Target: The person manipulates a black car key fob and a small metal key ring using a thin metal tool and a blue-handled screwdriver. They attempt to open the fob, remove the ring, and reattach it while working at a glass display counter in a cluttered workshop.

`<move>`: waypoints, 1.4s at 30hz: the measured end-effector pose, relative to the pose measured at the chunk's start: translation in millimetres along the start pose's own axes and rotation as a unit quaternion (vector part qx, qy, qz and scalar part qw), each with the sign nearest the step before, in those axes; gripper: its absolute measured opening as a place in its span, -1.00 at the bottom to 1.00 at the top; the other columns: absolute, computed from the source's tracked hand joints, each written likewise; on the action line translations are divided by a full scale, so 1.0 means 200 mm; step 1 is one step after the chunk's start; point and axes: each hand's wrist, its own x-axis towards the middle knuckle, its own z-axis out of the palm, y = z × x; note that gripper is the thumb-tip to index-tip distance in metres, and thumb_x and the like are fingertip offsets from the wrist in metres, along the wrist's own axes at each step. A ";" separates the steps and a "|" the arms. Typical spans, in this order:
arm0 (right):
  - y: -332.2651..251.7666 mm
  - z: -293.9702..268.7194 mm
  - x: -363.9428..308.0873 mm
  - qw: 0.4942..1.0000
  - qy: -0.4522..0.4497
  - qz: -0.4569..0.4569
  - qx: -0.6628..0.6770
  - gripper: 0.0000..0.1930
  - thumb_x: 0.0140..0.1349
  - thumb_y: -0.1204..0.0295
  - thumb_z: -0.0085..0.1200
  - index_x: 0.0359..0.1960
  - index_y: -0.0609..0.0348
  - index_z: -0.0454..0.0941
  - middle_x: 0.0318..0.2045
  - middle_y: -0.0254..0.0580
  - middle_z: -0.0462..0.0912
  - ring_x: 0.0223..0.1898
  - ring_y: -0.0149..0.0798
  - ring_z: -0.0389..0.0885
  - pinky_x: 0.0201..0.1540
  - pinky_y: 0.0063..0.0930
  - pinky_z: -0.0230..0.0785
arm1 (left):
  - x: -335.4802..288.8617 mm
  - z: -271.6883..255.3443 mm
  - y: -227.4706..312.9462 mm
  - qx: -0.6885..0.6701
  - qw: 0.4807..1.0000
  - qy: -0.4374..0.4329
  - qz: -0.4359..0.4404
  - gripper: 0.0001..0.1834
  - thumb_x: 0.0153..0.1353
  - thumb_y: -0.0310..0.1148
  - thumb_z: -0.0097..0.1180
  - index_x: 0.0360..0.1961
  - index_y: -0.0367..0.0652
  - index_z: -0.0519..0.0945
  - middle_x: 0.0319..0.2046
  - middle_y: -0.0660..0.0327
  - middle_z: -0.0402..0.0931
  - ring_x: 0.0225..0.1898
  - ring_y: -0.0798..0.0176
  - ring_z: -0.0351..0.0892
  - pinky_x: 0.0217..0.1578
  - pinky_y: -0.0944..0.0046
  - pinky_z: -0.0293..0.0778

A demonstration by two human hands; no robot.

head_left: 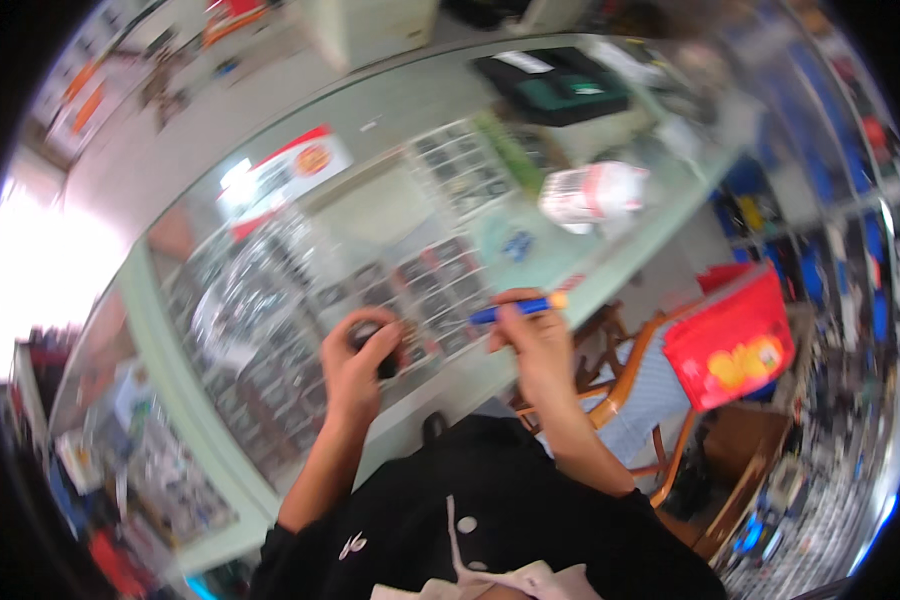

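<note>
My left hand (350, 368) is closed round a small black object (387, 364) above the glass counter; blur and my fingers hide its exact kind. To its right, my right hand (538, 345) grips a slim blue pen-shaped tool (485, 315) with a yellow-orange end. The tool lies roughly level across my fingers, its blue tip pointing left toward the other hand. A gap separates the two hands, and the things in them do not touch.
Under the counter glass (490, 372) lie rows of small dark items. Clear plastic bags (255, 300) sit at left, a white-and-red package (590, 195) and a black-and-green case (550, 85) farther back. A wooden chair (625, 380) with a red bag (730, 335) stands at right.
</note>
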 end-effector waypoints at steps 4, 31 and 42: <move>-0.04 0.06 0.03 0.996 -0.068 -0.048 -0.019 -0.69 0.20 0.37 -0.15 -0.16 0.41 0.34 -0.45 -0.04 0.51 -0.53 -0.29 0.49 -0.43 -0.47 0.40 | 0.00 -0.02 0.03 -0.063 0.998 0.007 -0.013 -0.87 -0.03 -0.48 0.06 -0.45 -0.31 0.44 -0.58 0.18 0.42 -0.61 0.35 0.41 -0.58 0.40 0.32; -0.14 0.08 0.36 0.925 -0.230 -0.087 -0.290 -0.73 0.07 0.56 -0.02 -0.15 0.23 0.38 -0.30 -0.23 0.49 -0.32 -0.43 0.45 -0.29 -0.63 0.26 | 0.17 0.02 0.11 -0.098 0.992 0.077 -0.020 -0.90 -0.02 -0.55 0.06 -0.42 -0.30 0.46 -0.57 0.22 0.43 -0.63 0.38 0.42 -0.59 0.44 0.33; -0.21 0.18 0.30 0.848 -0.234 -0.256 -0.401 -0.81 0.03 0.57 0.01 -0.27 0.24 0.50 -0.48 -0.18 0.46 -0.48 -0.25 0.40 -0.43 -0.55 0.22 | 0.13 0.04 0.15 -0.148 0.986 0.064 -0.043 -0.88 -0.01 -0.52 0.07 -0.41 -0.30 0.45 -0.65 0.15 0.44 -0.67 0.34 0.41 -0.61 0.39 0.34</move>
